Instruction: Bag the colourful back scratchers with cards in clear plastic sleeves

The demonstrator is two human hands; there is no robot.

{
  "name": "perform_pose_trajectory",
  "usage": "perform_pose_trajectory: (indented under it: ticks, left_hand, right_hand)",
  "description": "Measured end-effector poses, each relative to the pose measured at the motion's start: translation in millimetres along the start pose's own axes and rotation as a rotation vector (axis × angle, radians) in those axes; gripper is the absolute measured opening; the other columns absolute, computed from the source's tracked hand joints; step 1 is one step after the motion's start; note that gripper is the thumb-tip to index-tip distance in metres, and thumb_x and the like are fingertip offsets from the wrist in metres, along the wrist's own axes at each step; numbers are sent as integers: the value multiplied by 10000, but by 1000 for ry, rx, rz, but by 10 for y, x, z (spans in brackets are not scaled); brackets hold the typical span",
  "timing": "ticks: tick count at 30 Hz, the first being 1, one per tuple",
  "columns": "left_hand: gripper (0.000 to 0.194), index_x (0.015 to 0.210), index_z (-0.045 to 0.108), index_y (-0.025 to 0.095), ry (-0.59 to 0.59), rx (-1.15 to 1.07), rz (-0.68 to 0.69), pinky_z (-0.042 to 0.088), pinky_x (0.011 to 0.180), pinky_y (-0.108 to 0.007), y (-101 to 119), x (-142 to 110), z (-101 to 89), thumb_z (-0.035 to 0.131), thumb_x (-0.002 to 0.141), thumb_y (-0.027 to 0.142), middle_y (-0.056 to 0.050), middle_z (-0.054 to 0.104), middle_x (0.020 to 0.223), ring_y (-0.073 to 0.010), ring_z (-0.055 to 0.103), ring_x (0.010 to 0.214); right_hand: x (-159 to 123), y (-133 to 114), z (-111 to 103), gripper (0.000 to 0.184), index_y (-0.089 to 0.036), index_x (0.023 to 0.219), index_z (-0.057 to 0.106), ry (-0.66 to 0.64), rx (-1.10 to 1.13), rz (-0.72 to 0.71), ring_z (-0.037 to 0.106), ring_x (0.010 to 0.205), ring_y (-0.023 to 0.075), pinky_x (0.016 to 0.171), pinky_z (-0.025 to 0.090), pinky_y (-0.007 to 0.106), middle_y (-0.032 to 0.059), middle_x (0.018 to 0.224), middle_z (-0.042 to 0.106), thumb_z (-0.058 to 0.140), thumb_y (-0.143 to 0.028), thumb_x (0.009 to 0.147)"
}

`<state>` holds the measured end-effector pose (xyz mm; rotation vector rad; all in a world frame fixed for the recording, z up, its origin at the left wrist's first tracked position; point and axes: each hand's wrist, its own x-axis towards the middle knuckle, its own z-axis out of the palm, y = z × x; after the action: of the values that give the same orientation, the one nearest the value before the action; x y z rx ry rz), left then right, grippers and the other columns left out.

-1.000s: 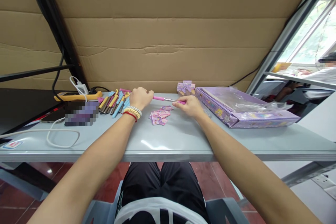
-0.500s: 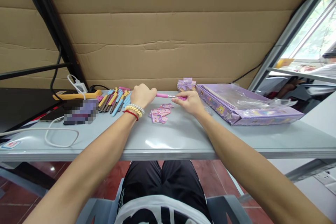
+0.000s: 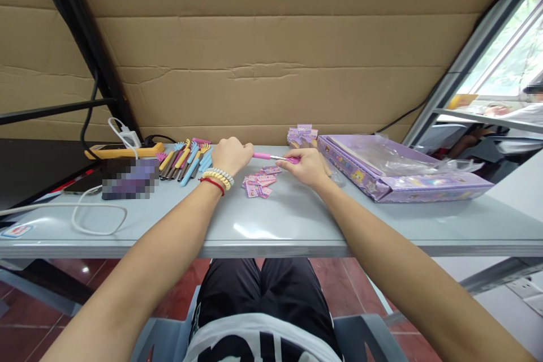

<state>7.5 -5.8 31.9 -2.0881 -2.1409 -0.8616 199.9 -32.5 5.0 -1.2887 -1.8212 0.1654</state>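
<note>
Pink stick [image 3: 262, 155] with a thin silvery middle section, held roughly level above the counter [image 3: 280, 237], spanning the gap between both hands. Left hand [image 3: 231, 156] closed in a loose fist around one end, that end hidden inside the grip; beige and grey coiled bands [image 3: 219, 175] plus a red cord [image 3: 213, 184] on its wrist. Right hand [image 3: 307, 166] narrow, thumb and fingers pinching the opposite pink end, part of it visible between them. Small pink-purple cards [image 3: 258, 183] in a loose overlapping pile on the counter, just below the stick in view, between the hands. Second bunch of purple packets [image 3: 302, 136] farther back, near the right hand, by the cardboard [image 3: 275, 39] backing. Purple box [image 3: 436, 188] to the right, clear plastic wrap [image 3: 399, 164] lying on it. Left side: row of pens [image 3: 186, 162] in yellow, blue, pink and dark colours, some with hand-shaped tops, lying near the left hand. Past them, a yellow item [image 3: 144, 151], can't tell what, plus white charger [image 3: 130, 137] and a blurred-out dark object [image 3: 131, 180]. White cable [image 3: 95, 232] loops toward the counter's front left.
</note>
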Motion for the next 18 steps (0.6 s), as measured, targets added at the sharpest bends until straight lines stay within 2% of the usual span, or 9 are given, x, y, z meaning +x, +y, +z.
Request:
perform_pose_trajectory:
  ticks: [5, 9, 11, 15, 18]
  left_hand:
    - [498, 900, 738, 138, -77, 152, 124, 452, 713, -351, -9, -18, 93, 347, 857, 443, -180, 698, 854, -308, 646, 874]
    - [707, 800, 741, 155, -157, 210, 308, 445, 709, -336, -11, -52, 101, 189, 895, 587, -156, 696, 790, -281, 656, 828]
    - [748, 776, 734, 160, -219, 227, 425, 435, 695, -330, -3, -80, 104, 162, 888, 628, -153, 695, 776, -279, 657, 819]
    - [652, 798, 715, 172, -300, 186, 618, 401, 631, -317, 27, -138, 119, 221, 903, 585, -138, 698, 785, -263, 648, 766]
    - [538, 821, 697, 193, -302, 104, 673, 372, 601, -303, 24, -136, 134, 263, 922, 495, -101, 699, 781, -229, 630, 725]
  right_hand:
    - [27, 104, 25, 317, -128, 661, 719, -36, -27, -5, 486, 557, 128, 545, 324, 252, 33, 580, 618, 689, -443, 683]
    - [38, 174, 49, 362, -135, 661, 696, -52, -31, -30, 484, 562, 130, 549, 329, 255, 30, 589, 615, 675, -496, 688]
    - [40, 200, 73, 355, -139, 684, 686, -68, -32, -59, 497, 586, 136, 569, 342, 258, 33, 622, 625, 675, -494, 690]
    - [49, 223, 105, 333, -140, 752, 661, -80, -30, -124, 505, 631, 145, 604, 358, 265, 35, 680, 618, 681, -466, 687]
    - [62, 210, 86, 403, -132, 859, 648, -43, -16, -128, 502, 660, 153, 615, 372, 269, 36, 725, 592, 718, -465, 644]
